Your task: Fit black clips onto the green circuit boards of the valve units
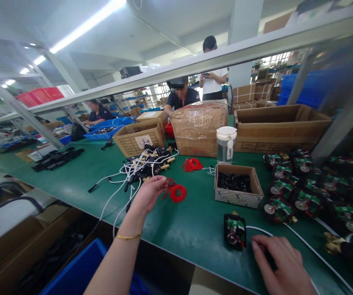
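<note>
My left hand [151,190] has its thumb and fingers pinched together at the red wires beside a coil of red wire [178,193]; what lies between the fingertips is too small to tell. Behind it is a pile of black parts with brass fittings and white cables [147,166]. A second red wire bundle [192,164] lies farther back. My right hand [279,262] rests on the green table at the lower right, fingers curved and apart, holding nothing. Just left of it sits a black housing with a green circuit board [235,231], its white cable running towards the hand.
A small carton of black pieces [239,200] and a lidded clear cup [225,147] stand mid-table. Large cartons [199,129] line the back. Several circuit-board housings [307,200] crowd the right. A metal shelf beam [176,71] crosses above; people are beyond it.
</note>
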The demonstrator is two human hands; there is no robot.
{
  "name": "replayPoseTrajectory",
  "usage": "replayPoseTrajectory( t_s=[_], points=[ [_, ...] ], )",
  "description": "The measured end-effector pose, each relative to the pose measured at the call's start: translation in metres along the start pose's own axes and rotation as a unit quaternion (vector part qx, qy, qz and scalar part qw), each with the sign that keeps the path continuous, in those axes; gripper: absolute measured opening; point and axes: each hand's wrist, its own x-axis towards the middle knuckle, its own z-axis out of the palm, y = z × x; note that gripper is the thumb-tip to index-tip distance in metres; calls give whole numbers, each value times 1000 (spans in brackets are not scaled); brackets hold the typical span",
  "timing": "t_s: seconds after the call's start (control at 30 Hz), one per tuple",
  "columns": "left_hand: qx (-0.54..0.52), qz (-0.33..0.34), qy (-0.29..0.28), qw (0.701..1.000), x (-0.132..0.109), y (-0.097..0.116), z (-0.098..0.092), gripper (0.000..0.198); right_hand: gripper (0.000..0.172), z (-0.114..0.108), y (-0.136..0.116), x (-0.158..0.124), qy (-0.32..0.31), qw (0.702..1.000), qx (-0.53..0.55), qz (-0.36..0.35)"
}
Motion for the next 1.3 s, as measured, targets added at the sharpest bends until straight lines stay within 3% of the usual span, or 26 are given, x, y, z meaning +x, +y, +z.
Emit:
replayPoseTrajectory(
  t_s=[0.3,0.5,0.6,0.7,0.8,0.9,0.97,1.13,1.3],
  points=[
    [-57,-26,-47,997,-22,28,-7,27,38,-1,-1,1,8,1000,-6,-15],
    [-43,-22,-51,998,-20,24,-6,26,40,-5,1,5,27,999,-18,-36],
    [-20,-26,-43,999,-12,17,-5,25,37,-10,-12,11,62,996,-22,-59],
    [-6,-27,-33,999,-5,9,-7,24,21,-5,-47,21,68,991,21,-116],
    [3,-35,-39,999,-4,2,-9,25,12,19,-97,37,-39,980,125,-150],
    [-2,-37,-45,998,-7,-1,-10,26,22,58,-140,63,-168,969,166,-66],
    [-7,-39,-49,998,-9,-2,-10,26,26,85,-157,82,-193,968,156,-24],
    [-28,-39,-47,998,-11,3,-15,25,29,134,-161,111,-255,962,89,-30],
    [-78,-11,-39,996,-12,20,-24,27,31,153,-153,104,-259,960,101,-43]
  ],
)
